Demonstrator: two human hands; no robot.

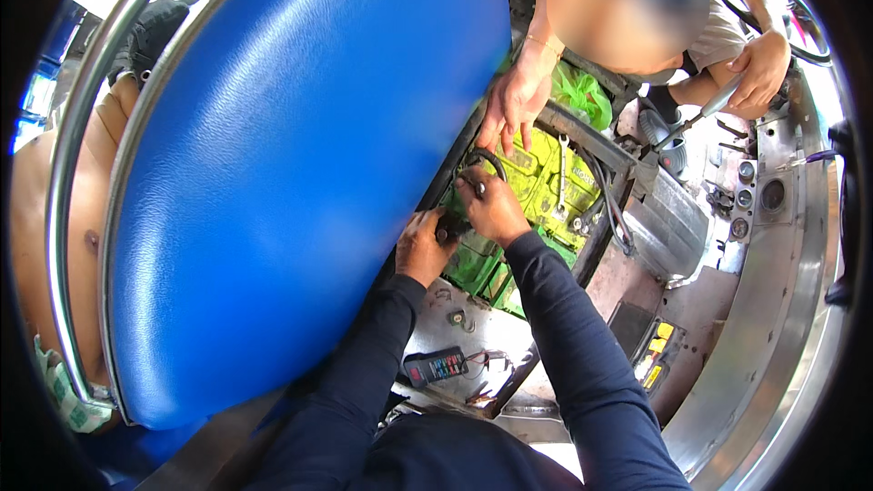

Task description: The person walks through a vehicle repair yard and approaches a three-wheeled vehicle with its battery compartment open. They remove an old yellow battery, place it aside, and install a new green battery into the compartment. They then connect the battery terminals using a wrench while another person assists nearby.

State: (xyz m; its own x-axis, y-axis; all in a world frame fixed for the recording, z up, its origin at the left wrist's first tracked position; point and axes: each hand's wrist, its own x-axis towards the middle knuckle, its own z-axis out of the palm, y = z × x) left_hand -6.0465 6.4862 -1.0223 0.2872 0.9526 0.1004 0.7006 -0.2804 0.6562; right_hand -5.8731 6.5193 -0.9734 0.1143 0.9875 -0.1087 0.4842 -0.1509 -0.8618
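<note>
Both my hands work close together over the yellow-green batteries (536, 184), beside the edge of the blue seat cushion (300, 155). My left hand (426, 245) is curled around a small dark piece (448, 228) whose kind is unclear. Just above and to its right, my right hand (496, 209) is closed, with a small metal tip showing at its fingers; what it grips is mostly hidden. A thick black cable (491, 160) arches right behind those fingers. A combination wrench (562, 180) lies on the batteries.
A co-worker's hand (520, 100) reaches to the batteries' far edge; their other hand (764, 64) holds a screwdriver (700, 114). Below my hands lies a black tester (436, 366) with wires. A metal frame bar (587, 138) borders the batteries; a green plastic bag (582, 95) sits beyond.
</note>
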